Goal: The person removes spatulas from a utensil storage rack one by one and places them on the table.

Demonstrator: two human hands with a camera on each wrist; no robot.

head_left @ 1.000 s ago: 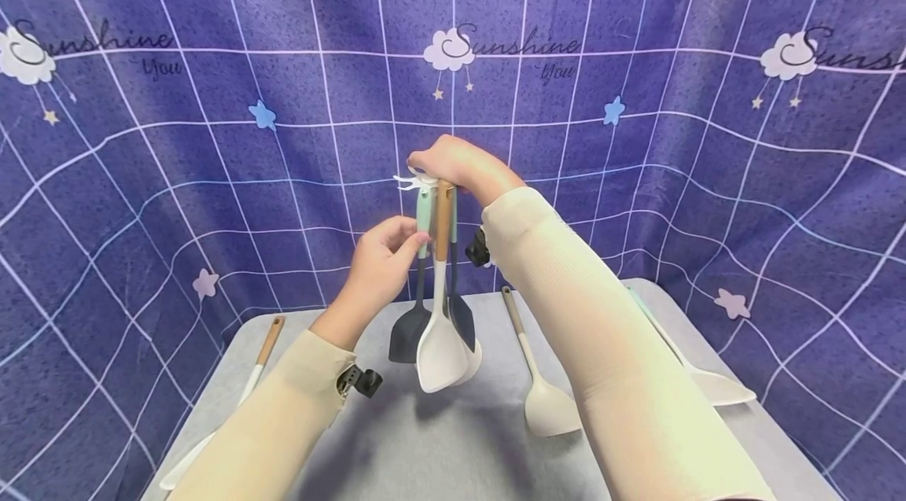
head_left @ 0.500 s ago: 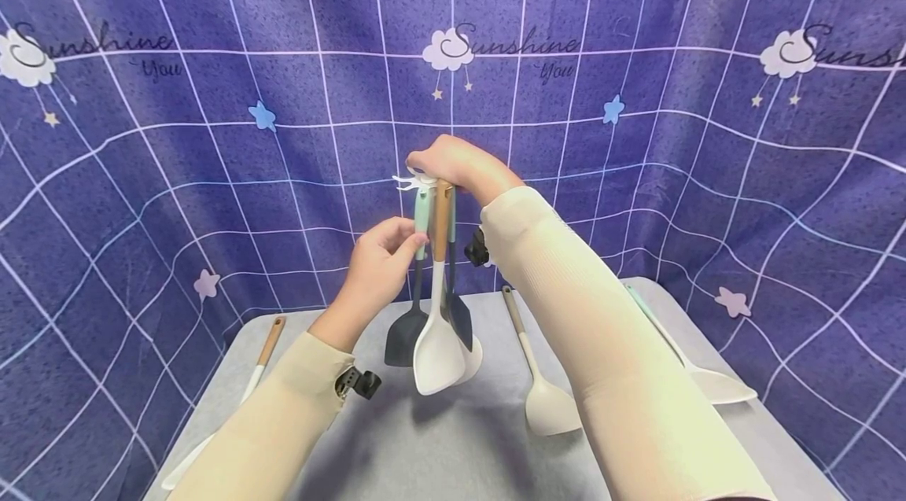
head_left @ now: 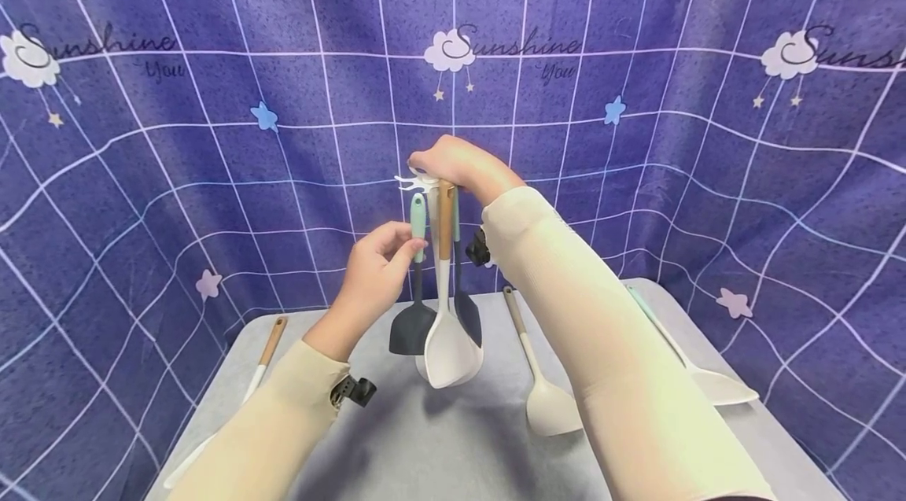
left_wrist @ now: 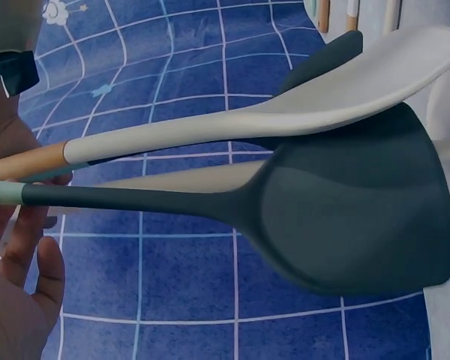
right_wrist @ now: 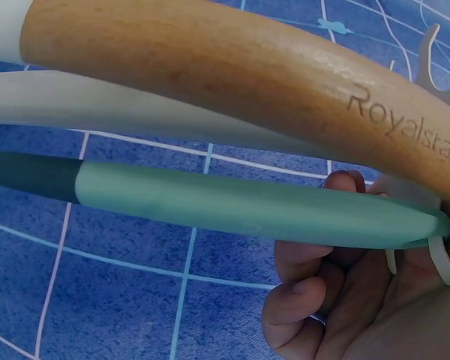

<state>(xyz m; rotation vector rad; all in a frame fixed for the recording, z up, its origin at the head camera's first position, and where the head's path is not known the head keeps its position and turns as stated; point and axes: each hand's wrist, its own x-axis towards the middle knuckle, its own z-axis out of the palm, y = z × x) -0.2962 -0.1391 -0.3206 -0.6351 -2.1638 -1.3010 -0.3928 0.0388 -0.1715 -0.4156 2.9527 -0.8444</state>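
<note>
The left hand (head_left: pixel 378 265), seen from the head, pinches the pale green handle (head_left: pixel 418 222) of a dark turner (head_left: pixel 413 329) between thumb and fingers, above the table (head_left: pixel 396 454); the turner's long axis is near vertical, blade down, its handle hole just below the prongs of a white hook rack (head_left: pixel 419 184). The right hand (head_left: pixel 453 159) grips that rack from above, and a wooden-handled white spatula (head_left: pixel 449 351) hangs upright beside the turner. From the left wrist, the turner runs almost level, handle leftward, broad blade rightward. From the right wrist, a second green handle (right_wrist: pixel 232 206) lies nearly level, a white hook at its right end, by the right hand's curled fingers (right_wrist: pixel 296 300).
</note>
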